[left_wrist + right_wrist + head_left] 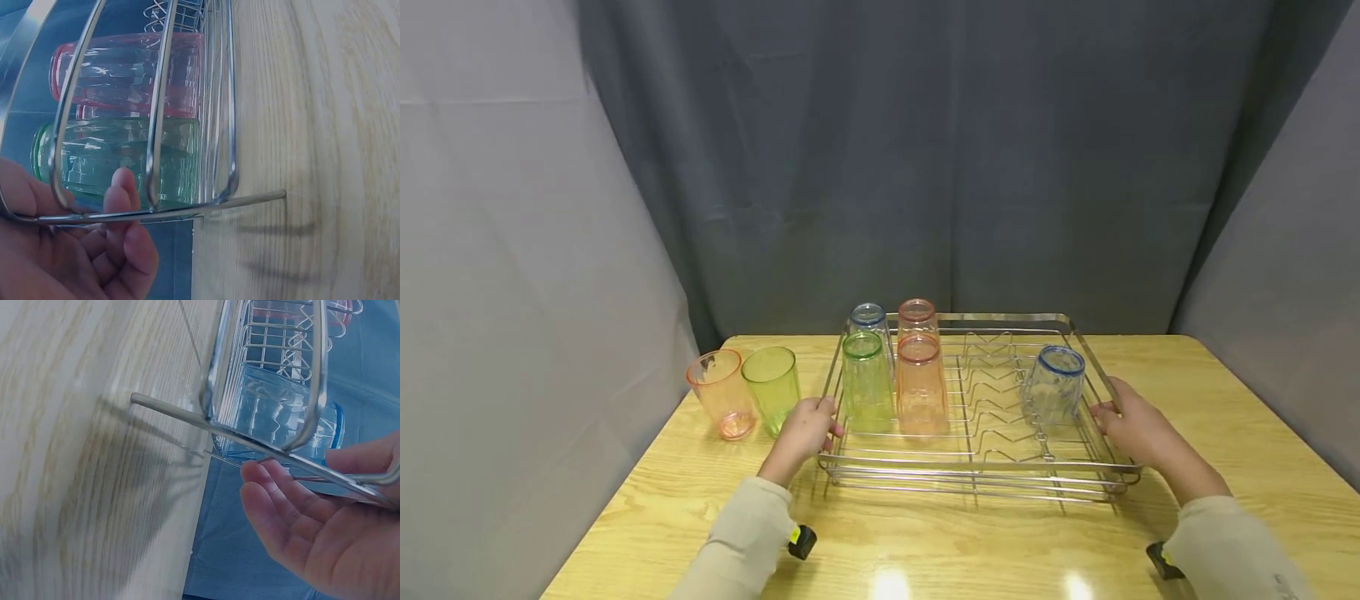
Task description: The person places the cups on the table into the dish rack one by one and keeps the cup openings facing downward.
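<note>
A wire dish rack (958,457) is held between both hands. My left hand (806,428) grips its left side, thumb on the top rail and fingertips curling through the wires in the left wrist view. On the opposite side, my right hand (1137,423) grips the rail the same way. Upside down in the rack's left part stand a green cup (868,387), a pink cup (922,392), a second pink cup (917,315) and a blue-rimmed cup (868,317). Another blue-rimmed cup (1054,392) stands inverted near the right hand. The rack's leg (262,199) shows close over the wood.
Left of the rack, an orange cup (722,396) and a yellow-green cup (772,387) stand upright on the wooden table (940,542). A dark curtain (955,167) hangs behind the table, with pale cloth (527,250) along the left and right.
</note>
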`<state>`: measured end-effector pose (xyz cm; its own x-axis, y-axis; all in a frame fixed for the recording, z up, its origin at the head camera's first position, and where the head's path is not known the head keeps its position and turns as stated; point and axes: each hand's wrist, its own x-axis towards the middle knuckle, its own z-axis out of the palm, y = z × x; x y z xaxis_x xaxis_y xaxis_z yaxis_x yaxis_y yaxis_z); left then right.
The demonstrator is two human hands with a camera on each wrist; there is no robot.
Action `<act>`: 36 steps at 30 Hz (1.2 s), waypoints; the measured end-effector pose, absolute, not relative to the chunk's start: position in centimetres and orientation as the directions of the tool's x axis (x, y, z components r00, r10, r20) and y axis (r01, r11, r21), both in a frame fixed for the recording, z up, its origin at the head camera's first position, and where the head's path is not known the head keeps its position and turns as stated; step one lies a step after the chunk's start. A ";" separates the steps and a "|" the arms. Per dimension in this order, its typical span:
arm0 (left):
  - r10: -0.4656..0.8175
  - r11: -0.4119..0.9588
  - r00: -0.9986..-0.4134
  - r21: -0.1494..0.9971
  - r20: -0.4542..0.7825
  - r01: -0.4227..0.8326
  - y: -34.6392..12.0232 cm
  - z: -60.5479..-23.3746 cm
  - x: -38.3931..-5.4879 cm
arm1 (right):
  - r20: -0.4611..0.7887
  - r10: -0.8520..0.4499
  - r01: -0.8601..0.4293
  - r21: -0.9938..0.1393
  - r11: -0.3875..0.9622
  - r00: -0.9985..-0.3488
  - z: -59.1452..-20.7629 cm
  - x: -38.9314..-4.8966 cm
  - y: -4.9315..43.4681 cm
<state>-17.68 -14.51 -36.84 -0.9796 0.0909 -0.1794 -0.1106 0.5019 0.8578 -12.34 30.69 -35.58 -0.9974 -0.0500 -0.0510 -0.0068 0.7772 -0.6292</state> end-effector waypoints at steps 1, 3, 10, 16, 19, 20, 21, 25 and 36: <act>0.086 0.508 -0.981 0.855 -0.173 -0.106 -14.6 -36.8 -17.8 | -0.056 -0.054 -0.006 -0.637 0.771 -0.997 -35.6 -12.4 30.6; 0.078 0.520 -0.984 0.848 -0.162 -0.098 -14.6 -36.7 -17.9 | -0.061 -0.059 -0.005 -0.648 0.762 -0.996 -35.7 -12.5 30.6; 0.084 0.558 -0.985 0.826 -0.154 -0.081 -14.1 -36.7 -18.2 | -0.072 -0.050 0.008 -0.647 0.762 -0.996 -35.9 -12.4 31.0; 0.069 0.602 -0.990 0.796 -0.121 -0.055 -14.0 -36.5 -18.1 | -0.071 -0.031 0.024 -0.663 0.748 -0.997 -36.0 -12.7 30.8; 0.063 0.621 -0.993 0.783 -0.095 -0.036 -14.1 -36.4 -18.0 | -0.076 -0.023 0.034 -0.671 0.740 -0.997 -36.0 -12.9 30.6; 0.062 0.625 -0.994 0.780 -0.090 -0.031 -14.2 -36.4 -17.9 | -0.078 -0.024 0.035 -0.676 0.736 -0.997 -36.0 -12.9 30.5; 0.061 0.629 -0.994 0.777 -0.087 -0.029 -14.2 -36.4 -17.9 | -0.081 -0.025 0.037 -0.679 0.733 -0.996 -36.0 -12.9 30.4; 0.063 0.632 -0.994 0.775 -0.084 -0.026 -14.1 -36.6 -17.8 | -0.087 -0.027 0.040 -0.685 0.727 -0.996 -36.0 -13.0 30.4; 0.060 0.649 -0.995 0.761 -0.082 -0.023 -14.2 -36.2 -18.0 | -0.107 -0.034 0.049 -0.687 0.725 -0.994 -35.7 -12.7 30.2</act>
